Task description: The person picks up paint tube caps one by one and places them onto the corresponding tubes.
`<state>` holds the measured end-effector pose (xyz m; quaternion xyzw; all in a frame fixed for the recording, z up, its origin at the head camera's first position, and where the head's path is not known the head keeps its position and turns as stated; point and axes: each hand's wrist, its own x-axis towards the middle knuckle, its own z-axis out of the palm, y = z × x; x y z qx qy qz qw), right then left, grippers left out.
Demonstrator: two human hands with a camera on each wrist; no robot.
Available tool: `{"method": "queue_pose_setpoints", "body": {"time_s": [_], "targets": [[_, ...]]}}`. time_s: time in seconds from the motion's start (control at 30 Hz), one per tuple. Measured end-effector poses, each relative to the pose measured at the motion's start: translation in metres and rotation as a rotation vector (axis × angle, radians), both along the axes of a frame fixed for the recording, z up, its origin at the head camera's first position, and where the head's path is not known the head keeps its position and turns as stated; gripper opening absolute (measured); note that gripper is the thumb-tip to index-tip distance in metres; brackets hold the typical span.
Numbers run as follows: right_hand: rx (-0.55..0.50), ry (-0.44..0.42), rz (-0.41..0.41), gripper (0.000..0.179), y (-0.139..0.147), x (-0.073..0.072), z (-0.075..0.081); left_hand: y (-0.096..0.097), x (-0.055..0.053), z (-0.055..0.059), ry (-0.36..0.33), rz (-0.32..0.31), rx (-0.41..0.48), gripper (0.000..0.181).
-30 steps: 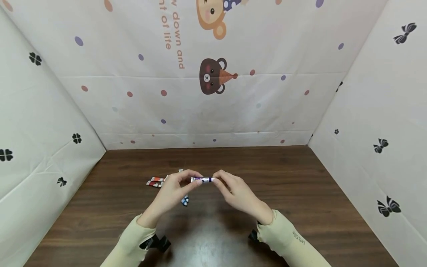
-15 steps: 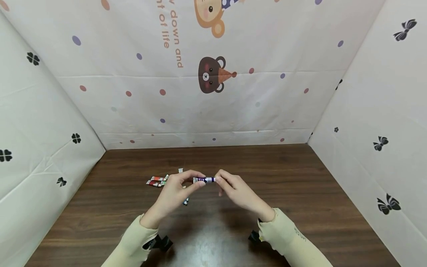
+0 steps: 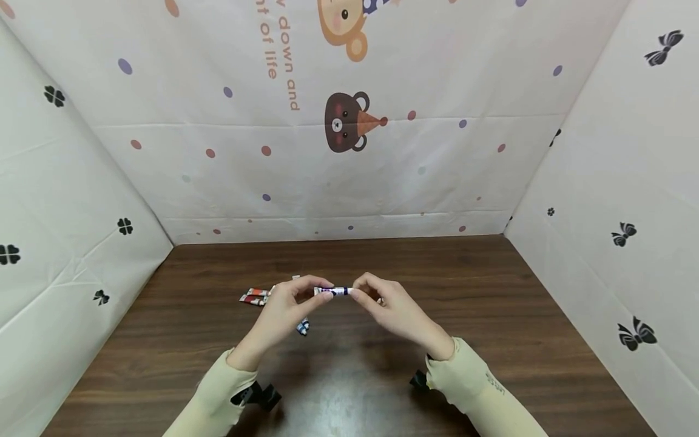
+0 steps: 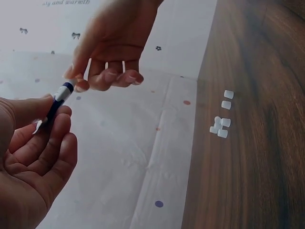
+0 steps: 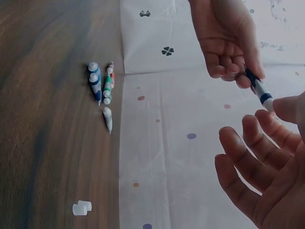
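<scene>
Right hand (image 3: 401, 308) has shifted its fingers and pinches the white cap (image 5: 269, 104); left hand (image 3: 288, 303) pinches the purple-and-white tube (image 3: 335, 291) above the tabletop (image 3: 491, 303). Cap appears seated; tube judged still closed.

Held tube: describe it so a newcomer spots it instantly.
Find the brown wooden table. Over it, left hand and right hand face each other. Between them spans the dark-and-white tube, the only one held; other tubes lie on the table.

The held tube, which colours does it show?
Dark blue-purple and white; the tube shows best in the left wrist view.
</scene>
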<state>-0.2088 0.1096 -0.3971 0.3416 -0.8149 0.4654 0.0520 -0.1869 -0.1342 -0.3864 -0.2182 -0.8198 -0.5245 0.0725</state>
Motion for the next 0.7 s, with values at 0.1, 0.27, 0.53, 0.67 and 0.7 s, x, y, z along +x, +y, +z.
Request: {"method": "queue_pose_setpoints", "body": {"time_s": [0.1, 0.27, 0.53, 0.67, 0.7], "targets": [[0.005, 0.023, 0.022, 0.011, -0.001, 0.0, 0.0, 0.002, -0.001, 0.0, -0.007, -0.009, 0.005, 0.018], [-0.027, -0.037, 0.046, 0.014, -0.002, 0.0, -0.002, 0.004, -0.001, 0.001, -0.007, -0.01, -0.005, 0.018], [-0.061, -0.146, 0.027, 0.015, -0.005, -0.006, -0.004, 0.003, -0.007, 0.0, 0.012, -0.012, -0.036, 0.018], [-0.022, -0.183, 0.002, 0.016, -0.006, -0.012, -0.007, -0.002, -0.017, -0.007, -0.028, -0.013, -0.076, 0.018], [-0.006, -0.193, -0.001, 0.016, -0.006, -0.013, -0.009, -0.004, -0.019, -0.009, -0.038, -0.014, -0.09, 0.018]]}}
